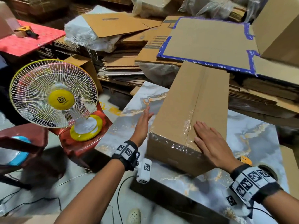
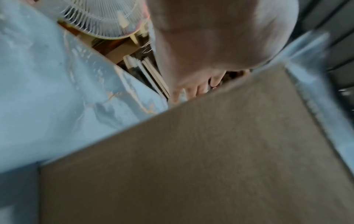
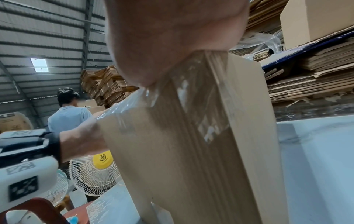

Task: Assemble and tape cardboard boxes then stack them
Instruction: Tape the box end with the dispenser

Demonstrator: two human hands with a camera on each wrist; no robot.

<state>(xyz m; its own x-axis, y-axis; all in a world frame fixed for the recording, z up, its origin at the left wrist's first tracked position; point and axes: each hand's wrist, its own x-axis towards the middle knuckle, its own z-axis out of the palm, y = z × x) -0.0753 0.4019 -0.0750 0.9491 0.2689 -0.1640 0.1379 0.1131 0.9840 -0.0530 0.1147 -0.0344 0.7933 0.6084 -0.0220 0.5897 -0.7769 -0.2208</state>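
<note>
1. Your cardboard box [image 1: 192,113] lies closed on the marble-patterned table [image 1: 252,138], long side running away from you, its near end just short of the table's front edge.
2. Clear tape [image 1: 188,126] runs along the top seam and wraps down over the near end, wrinkled and glossy at the corner; how far up the seam it reaches you cannot tell.
3. Your right hand [image 1: 212,143] lies flat on the box top at the near end — fingers straight and slightly spread, palm down, fingertips beside the taped seam. It grips nothing.
4. Your left hand [image 1: 143,123] is open too, fingers straight and together, at the box's left side wall. Whether the palm actually touches the cardboard is unclear, since that wrist view is blurred.
5. A tape roll [image 1: 267,171] sits on the table just behind your right wrist, mostly hidden by the wrist band.
6. To your left a white and yellow table fan [image 1: 53,94] stands on a red stool [image 1: 76,143], just beside the table's left edge.
7. Beyond the box lie stacks of flattened cartons [image 1: 123,62], and a cardboard sheet edged in blue tape [image 1: 208,42] rests on top of them — the box's far end reaches close to its front edge.
8. In the right wrist view, another person in a light shirt [image 3: 68,115] stands well apart, back turned.
</note>
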